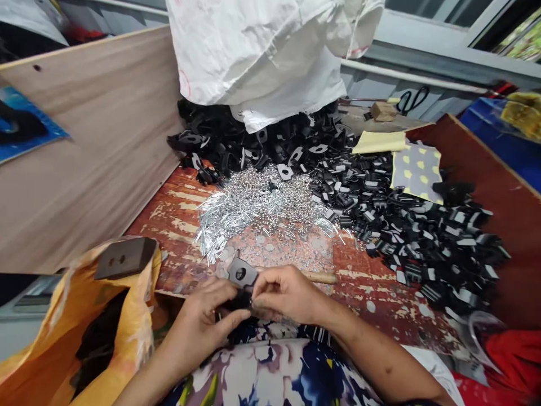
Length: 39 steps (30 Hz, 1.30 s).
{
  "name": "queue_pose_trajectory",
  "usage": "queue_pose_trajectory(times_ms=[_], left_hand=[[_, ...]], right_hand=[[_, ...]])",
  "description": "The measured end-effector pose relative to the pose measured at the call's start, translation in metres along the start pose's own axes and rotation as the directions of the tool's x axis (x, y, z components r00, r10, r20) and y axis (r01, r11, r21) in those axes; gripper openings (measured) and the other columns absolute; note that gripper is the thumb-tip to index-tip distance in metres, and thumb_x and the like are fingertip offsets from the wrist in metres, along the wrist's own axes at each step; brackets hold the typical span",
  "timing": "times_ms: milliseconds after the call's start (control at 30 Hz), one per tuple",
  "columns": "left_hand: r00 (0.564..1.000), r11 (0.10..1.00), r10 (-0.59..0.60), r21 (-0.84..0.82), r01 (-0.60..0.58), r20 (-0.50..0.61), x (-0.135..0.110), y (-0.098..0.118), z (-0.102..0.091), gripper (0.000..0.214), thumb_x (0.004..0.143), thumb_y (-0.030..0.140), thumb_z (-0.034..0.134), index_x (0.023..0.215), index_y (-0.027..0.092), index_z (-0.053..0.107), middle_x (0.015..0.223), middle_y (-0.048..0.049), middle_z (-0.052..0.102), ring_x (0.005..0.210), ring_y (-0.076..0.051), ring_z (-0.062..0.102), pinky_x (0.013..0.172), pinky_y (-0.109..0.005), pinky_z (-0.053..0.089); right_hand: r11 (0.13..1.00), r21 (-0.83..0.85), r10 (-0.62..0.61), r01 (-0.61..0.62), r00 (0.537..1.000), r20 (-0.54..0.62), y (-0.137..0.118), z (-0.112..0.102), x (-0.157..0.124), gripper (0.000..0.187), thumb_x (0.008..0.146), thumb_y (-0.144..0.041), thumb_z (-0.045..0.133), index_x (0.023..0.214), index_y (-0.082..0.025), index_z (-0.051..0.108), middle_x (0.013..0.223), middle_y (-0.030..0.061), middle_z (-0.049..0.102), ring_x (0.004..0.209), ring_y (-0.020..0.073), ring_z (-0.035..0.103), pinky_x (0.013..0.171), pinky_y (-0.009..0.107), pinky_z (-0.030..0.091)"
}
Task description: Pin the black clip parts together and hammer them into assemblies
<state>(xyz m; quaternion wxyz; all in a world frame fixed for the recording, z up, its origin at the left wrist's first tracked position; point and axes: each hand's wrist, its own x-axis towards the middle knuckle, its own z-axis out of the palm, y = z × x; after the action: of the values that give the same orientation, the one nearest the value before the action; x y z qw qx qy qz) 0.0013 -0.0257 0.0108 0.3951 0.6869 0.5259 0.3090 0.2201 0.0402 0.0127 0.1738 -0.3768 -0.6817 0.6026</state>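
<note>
Close to my body, at the table's front edge, my left hand (207, 313) grips a small black part (236, 300) between thumb and fingers. Just above it a grey plate with a round hole (242, 273) sticks up; whether the two are joined I cannot tell. My right hand (289, 296) is closed in a pinch at the part's right side, its fingertips hiding whatever they hold. Behind the hands lies a tool with a wooden handle (321, 277), partly covered by my right hand. Beyond it spreads a pile of shiny metal pins (253, 203).
Black parts with grey faces (414, 231) are heaped to the right, more at the back under a white sack (270, 51). A yellow bag (135, 316) with a dark block (125, 257) on its edge stands left. Wooden boards (93, 146) wall the sides; scissors (413, 100) lie back right.
</note>
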Motion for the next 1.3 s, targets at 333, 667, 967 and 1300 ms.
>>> queue_pose_trajectory(times_ms=[333,667,967,1300], left_hand=[[0.936,0.928,0.245,0.217,-0.302,0.253,0.011,0.04,0.018,0.025,0.091,0.019,0.063,0.069,0.019,0.053,0.069,0.0013,0.059,0.065,-0.016,0.055,0.07,-0.032,0.04],[0.983,0.927,-0.162,-0.33,0.181,0.085,0.017,0.013,0.009,0.03,0.088,0.035,0.061,0.063,0.019,0.055,0.067,-0.0001,0.051,0.066,-0.016,0.047,0.06,-0.028,0.036],[0.874,0.44,-0.482,-0.845,0.303,0.062,0.034,0.012,0.016,0.028,0.066,0.04,0.081,0.069,0.015,0.07,0.067,-0.002,0.055,0.053,-0.01,0.036,0.041,-0.02,0.03],[0.864,0.255,-0.504,-0.954,0.158,0.008,0.045,0.015,0.021,0.038,0.069,0.05,0.085,0.07,0.015,0.072,0.07,-0.0035,0.063,0.054,-0.011,0.048,0.035,-0.018,0.035]], right_hand=[[0.846,0.458,0.142,-0.274,0.943,0.301,0.022,-0.002,-0.026,0.049,0.064,-0.042,0.092,0.088,-0.019,0.055,0.065,-0.0091,0.06,0.054,0.008,0.057,0.053,0.022,0.047],[0.191,-0.973,-0.37,0.126,0.928,0.048,0.022,-0.094,-0.003,0.021,0.101,-0.014,0.055,0.085,-0.016,0.069,0.09,0.0075,0.068,0.093,0.022,0.054,0.078,0.036,0.037],[-0.084,-0.916,-0.412,0.392,0.824,0.39,0.026,-0.099,0.015,0.02,0.098,-0.008,0.051,0.085,-0.015,0.065,0.082,0.0063,0.063,0.082,0.0204,0.052,0.079,0.037,0.04],[0.731,-0.526,-0.625,0.434,0.735,-0.262,-0.026,-0.042,-0.011,0.025,0.098,-0.008,0.055,0.107,-0.023,0.072,0.095,0.0028,0.071,0.089,0.0155,0.063,0.077,0.032,0.052]])
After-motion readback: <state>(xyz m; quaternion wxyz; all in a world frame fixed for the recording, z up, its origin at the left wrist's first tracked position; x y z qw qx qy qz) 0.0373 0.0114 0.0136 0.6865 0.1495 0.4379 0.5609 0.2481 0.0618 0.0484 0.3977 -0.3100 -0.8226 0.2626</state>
